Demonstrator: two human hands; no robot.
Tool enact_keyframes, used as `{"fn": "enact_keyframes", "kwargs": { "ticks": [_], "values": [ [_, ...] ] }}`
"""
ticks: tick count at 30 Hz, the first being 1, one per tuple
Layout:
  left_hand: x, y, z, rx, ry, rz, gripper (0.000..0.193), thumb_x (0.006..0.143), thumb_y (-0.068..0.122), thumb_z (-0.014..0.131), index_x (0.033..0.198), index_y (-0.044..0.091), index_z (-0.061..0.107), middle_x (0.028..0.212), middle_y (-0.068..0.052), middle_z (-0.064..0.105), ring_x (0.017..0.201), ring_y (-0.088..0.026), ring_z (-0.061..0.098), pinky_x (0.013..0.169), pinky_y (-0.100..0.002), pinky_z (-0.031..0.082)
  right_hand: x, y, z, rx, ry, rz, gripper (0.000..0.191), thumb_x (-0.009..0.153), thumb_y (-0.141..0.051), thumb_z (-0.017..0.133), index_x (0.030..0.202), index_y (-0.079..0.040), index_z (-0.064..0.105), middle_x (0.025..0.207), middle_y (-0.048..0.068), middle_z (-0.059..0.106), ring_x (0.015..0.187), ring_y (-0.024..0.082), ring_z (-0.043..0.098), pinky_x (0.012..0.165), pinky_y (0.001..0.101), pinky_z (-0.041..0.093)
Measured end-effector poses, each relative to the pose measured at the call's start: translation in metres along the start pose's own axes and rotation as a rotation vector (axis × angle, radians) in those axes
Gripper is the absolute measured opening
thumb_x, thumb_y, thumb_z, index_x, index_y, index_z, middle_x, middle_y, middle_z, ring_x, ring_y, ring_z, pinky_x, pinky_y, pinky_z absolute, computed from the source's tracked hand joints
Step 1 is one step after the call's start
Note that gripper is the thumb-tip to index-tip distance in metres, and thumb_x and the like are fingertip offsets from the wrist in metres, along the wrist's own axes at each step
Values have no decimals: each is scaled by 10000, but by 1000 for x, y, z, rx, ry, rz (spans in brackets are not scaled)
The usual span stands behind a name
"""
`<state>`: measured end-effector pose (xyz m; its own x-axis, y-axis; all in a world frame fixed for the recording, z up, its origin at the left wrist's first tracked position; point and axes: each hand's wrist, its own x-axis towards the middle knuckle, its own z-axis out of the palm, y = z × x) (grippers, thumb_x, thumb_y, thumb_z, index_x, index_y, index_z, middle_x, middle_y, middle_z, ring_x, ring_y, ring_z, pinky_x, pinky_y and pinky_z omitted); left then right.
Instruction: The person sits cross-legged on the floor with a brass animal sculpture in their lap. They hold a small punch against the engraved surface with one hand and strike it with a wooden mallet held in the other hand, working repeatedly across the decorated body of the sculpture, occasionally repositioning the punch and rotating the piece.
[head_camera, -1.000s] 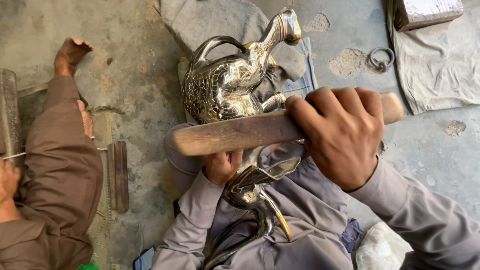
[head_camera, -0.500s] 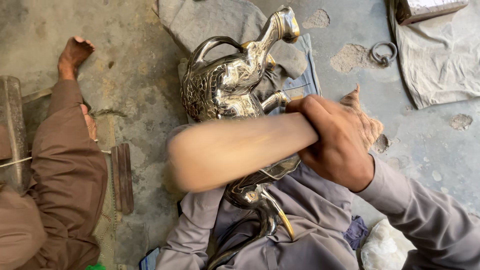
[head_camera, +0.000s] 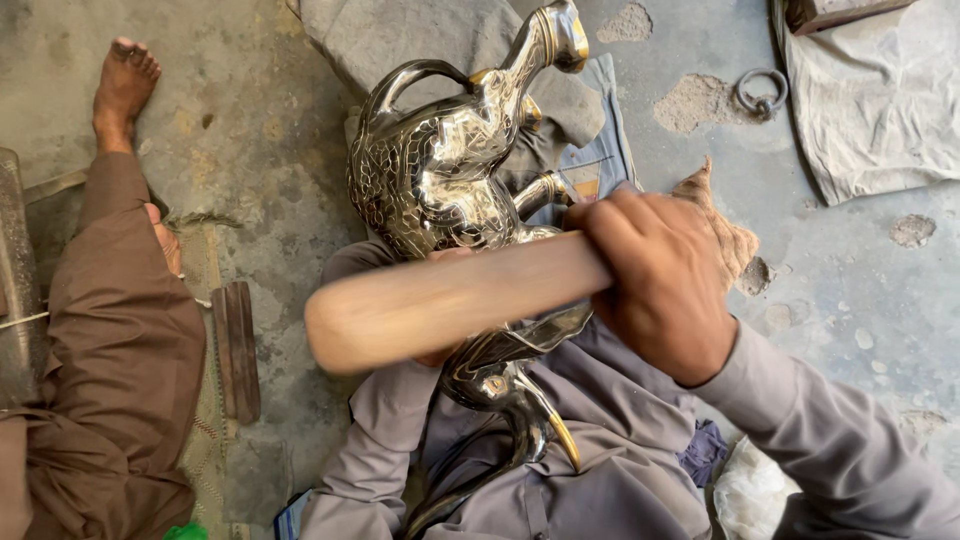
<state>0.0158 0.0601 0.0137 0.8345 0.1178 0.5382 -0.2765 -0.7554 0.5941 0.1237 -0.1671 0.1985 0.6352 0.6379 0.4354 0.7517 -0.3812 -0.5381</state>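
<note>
My right hand (head_camera: 660, 280) is closed round a thick wooden mallet (head_camera: 440, 305), which lies blurred across the middle of the view, its head pointing left. Under it sits a shiny engraved metal jug (head_camera: 430, 170) with a curved handle and a long spout at the top. My left hand (head_camera: 440, 355) is mostly hidden behind the mallet; it reaches up to the jug's lower body and seems to hold it. A second polished metal piece (head_camera: 500, 385) with a curved gold-tipped part rests on my lap.
Another person sits at the left in brown clothes, a bare foot (head_camera: 125, 85) stretched on the concrete floor. A dark wooden block (head_camera: 236, 350) lies beside them. A metal ring (head_camera: 760, 92) and a grey cloth (head_camera: 880, 110) lie at the upper right.
The mallet has swung from nearly level toward the camera, its head now lower and to the left. The view has shifted a little; the jug stays in place.
</note>
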Motion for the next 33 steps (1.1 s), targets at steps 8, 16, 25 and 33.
{"fn": "enact_keyframes", "kwargs": {
  "ticks": [8, 16, 25, 33],
  "values": [
    [-7, -4, -1, 4, -1, 5, 239, 1071, 239, 645, 1214, 48, 641, 1109, -116, 714, 949, -226, 688, 848, -355, 563, -7, -4, 2, -579, 75, -77, 262, 875, -124, 766, 1112, -149, 657, 926, 58, 616, 949, 279, 643, 907, 458, 487],
    [-4, -7, -2, -5, -6, 16, 234, 1073, 234, 640, 1211, 45, 635, 1100, -119, 714, 930, -223, 686, 829, -349, 564, -11, -5, 1, -194, 47, -17, 291, 855, -193, 734, 1122, -104, 657, 962, 76, 624, 947, 298, 619, 853, 425, 446],
    [4, -6, -6, -5, -33, 32, 228, 1075, 227, 634, 1208, 42, 628, 1091, -122, 714, 908, -220, 683, 808, -343, 565, -13, -2, 6, -219, 20, -5, 334, 826, -127, 709, 1157, -103, 672, 1021, 83, 649, 965, 313, 615, 903, 436, 425],
    [1, -5, -5, -11, -32, 35, 223, 1077, 222, 629, 1205, 40, 622, 1083, -126, 714, 889, -217, 681, 790, -338, 566, -13, -2, 5, -184, 25, 16, 340, 824, -122, 714, 1160, -104, 666, 1021, 81, 645, 965, 310, 614, 870, 432, 420]
  ]
}}
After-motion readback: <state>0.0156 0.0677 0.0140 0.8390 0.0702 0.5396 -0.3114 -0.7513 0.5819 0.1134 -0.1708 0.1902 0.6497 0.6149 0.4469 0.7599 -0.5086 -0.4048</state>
